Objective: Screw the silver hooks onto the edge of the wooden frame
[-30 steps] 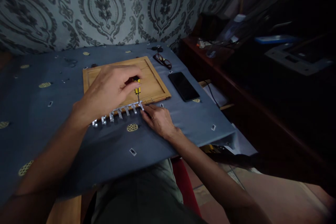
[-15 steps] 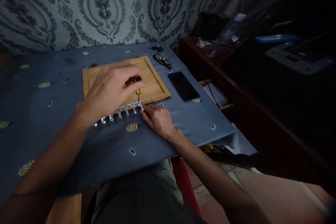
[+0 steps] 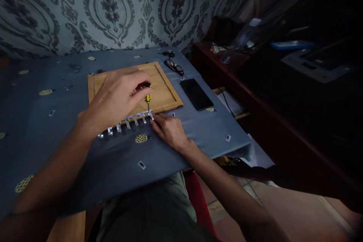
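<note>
My left hand point(image 3: 120, 90) is closed around the top of a screwdriver point(image 3: 148, 97) with a yellow and black handle. The screwdriver stands upright, its tip down at the right end of a metal hook rail point(image 3: 136, 115). This rail, with several shiny hooks, lies along the near edge of a framed wooden board point(image 3: 160, 83). The hooks hang out past the board over the tablecloth. At the rail's right end, my right hand point(image 3: 171, 130) pinches the last hook between thumb and fingers. Whether a screw sits under the tip is too small to tell.
A black phone point(image 3: 196, 93) lies right of the board, with eyeglasses point(image 3: 174, 67) behind it. Small loose bits point(image 3: 66, 88) and a dark shape point(image 3: 74, 67) lie to the left on the patterned tablecloth point(image 3: 110, 172). A dark wooden desk point(image 3: 227, 66) stands at the right.
More of the screwdriver's yellow handle shows below my left fingers, whose grip has shifted slightly. My right hand stays at the rail's end. The whole view has moved a little.
</note>
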Tool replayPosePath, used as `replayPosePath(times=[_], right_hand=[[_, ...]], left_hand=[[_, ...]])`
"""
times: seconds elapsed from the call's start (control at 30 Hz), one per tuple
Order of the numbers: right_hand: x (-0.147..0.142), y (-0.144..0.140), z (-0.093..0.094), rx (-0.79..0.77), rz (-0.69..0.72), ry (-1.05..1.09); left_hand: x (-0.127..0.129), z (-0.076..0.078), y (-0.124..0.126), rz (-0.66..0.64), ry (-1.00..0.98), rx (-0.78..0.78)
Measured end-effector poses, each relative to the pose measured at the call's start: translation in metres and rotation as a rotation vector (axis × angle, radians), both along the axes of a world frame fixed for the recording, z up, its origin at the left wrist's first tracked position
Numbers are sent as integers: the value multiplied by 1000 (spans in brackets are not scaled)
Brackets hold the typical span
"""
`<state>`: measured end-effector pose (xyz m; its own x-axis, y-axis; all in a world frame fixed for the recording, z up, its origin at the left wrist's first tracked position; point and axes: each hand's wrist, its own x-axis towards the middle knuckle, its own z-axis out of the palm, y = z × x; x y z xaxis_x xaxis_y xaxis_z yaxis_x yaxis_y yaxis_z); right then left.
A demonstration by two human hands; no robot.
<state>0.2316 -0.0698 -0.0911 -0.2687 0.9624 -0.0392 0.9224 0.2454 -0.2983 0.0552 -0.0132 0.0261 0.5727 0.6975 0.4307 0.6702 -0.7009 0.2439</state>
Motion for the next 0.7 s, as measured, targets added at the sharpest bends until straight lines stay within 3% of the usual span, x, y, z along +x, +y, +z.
replayPosePath(times=[0.13,0.33,0.7], right_hand=[[1,0,0,4,7,14],[1,0,-1,-4,7,20],[0,1,-2,2,4,5]], left_hand=[[1,0,-1,17,49,51],[-1,5,-1,-16,33,-17],[2,3,-1,55,69,5]])
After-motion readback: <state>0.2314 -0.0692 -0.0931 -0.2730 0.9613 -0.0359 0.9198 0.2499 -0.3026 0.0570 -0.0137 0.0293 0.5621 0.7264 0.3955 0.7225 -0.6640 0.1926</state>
